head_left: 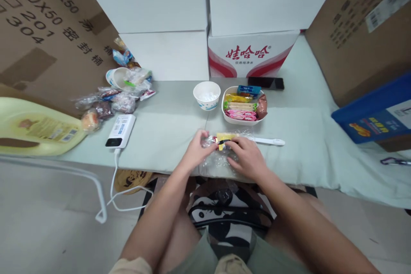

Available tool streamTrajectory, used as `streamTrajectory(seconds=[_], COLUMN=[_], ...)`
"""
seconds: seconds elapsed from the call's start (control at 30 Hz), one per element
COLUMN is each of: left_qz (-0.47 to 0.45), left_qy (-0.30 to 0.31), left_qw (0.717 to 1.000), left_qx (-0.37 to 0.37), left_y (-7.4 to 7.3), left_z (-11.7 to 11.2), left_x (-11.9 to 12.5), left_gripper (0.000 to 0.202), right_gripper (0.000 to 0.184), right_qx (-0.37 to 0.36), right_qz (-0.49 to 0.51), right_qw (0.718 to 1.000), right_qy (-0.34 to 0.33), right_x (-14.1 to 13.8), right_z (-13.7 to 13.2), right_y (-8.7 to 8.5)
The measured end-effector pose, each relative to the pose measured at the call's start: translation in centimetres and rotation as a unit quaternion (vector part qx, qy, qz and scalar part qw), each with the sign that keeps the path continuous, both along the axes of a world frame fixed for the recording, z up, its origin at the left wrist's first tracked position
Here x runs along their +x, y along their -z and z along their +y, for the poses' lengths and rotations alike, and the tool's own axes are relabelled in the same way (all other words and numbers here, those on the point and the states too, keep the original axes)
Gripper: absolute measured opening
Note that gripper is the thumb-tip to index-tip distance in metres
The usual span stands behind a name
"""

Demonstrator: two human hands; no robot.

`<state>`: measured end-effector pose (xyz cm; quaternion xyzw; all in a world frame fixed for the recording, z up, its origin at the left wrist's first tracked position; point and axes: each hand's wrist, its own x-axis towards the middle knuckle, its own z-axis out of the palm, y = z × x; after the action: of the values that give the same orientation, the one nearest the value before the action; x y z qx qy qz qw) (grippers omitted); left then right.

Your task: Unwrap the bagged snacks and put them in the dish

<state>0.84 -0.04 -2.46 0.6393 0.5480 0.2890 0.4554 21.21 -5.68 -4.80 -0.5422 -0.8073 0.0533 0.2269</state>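
At the table's near edge, both hands meet over a small yellow packet (224, 136) with a dark strip across it. My left hand (198, 152) grips its left side, thumb toward the packet, with some red and clear wrapping by the fingers. My right hand (248, 156) is closed over the right side with bent fingers. Crumpled clear plastic (218, 162) lies under and between the hands. From behind my right hand a slim white plastic handle (269, 141) sticks out; its other end is hidden.
Beyond the hands stand a paper cup (207, 102) with clear contents and a white bowl (245, 123) of colourful packets. A phone (266, 83) lies behind. At left are wrapped snacks (123, 103), a white power bank (120, 130) with a cable and a yellow jug (38, 126). Boxes (253, 53) line the back.
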Motion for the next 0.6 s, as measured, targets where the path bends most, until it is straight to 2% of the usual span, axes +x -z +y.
streamTrajectory(seconds=[0.07,0.1,0.23,0.3,0.37,0.43,0.53,0.6], left_qz=[0.03,0.037,-0.013,-0.053,-0.086,-0.09,-0.037,0.007], left_qy=[-0.038,-0.027,0.08,0.105,0.116,0.078,0.017,0.003], left_qw=[0.999,0.999,0.993,0.987,0.982,0.986,0.994,0.997], left_qx=[0.007,-0.005,-0.09,-0.109,-0.118,-0.113,-0.102,-0.083], left_y=[0.4,0.4,-0.1,-0.5,-0.7,-0.6,-0.1,0.2], left_z=[0.1,0.2,0.4,0.5,0.7,1.1,1.8,2.2], left_x=[0.6,0.8,1.3,1.2,1.0,0.5,-0.5,-1.2], left_gripper=[0.044,0.051,0.063,0.059,0.04,0.026,0.025,0.026], right_gripper=[0.043,0.046,0.053,0.055,0.057,0.058,0.051,0.047], right_qx=[-0.011,-0.014,-0.041,-0.063,-0.085,-0.099,-0.09,-0.081], right_qz=[0.004,0.006,0.029,0.056,0.092,0.134,0.198,0.255], right_qw=[1.0,1.0,0.999,0.996,0.991,0.985,0.976,0.963], right_qy=[0.013,0.019,-0.002,-0.033,-0.049,-0.041,0.001,0.04], right_x=[-0.2,-0.2,-0.1,0.4,0.9,1.4,1.7,1.9], right_z=[0.2,0.4,1.1,1.3,1.3,1.0,0.3,-0.2], right_y=[0.3,0.4,0.4,0.3,0.2,0.1,-0.3,-1.0])
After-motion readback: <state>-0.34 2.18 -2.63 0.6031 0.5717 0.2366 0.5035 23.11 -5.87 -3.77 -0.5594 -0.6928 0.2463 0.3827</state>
